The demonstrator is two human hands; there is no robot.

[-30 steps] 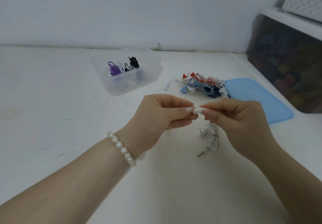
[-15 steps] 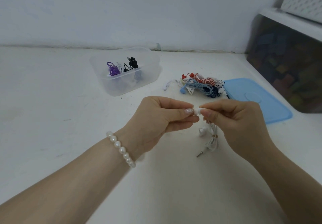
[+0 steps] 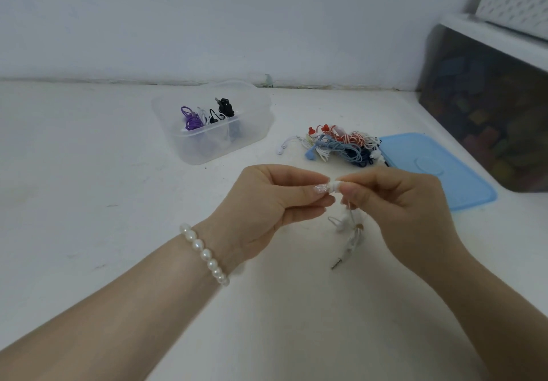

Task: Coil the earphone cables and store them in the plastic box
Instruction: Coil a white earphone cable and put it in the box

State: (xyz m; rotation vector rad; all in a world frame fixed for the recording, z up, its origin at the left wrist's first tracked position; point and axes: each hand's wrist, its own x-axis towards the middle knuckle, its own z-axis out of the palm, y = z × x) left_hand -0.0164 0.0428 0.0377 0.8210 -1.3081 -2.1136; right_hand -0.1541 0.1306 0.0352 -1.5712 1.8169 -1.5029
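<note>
Centre of frame, little changed from a moment ago: left hand and right hand still fingertip to fingertip, both pinching a white earbud, its cable dangling to the white table. Upper middle: clear plastic box with coiled earphones inside. Right of it: tangled earphone pile touching a blue lid.

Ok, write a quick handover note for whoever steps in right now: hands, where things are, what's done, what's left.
Left hand and right hand both pinch one white earphone set; its cable and plug dangle to the white table.
Done: purple, white and black coiled sets lie in the clear plastic box.
Left: coil this white set, then the tangled pile of red, blue and white earphones beside the blue lid.
</note>
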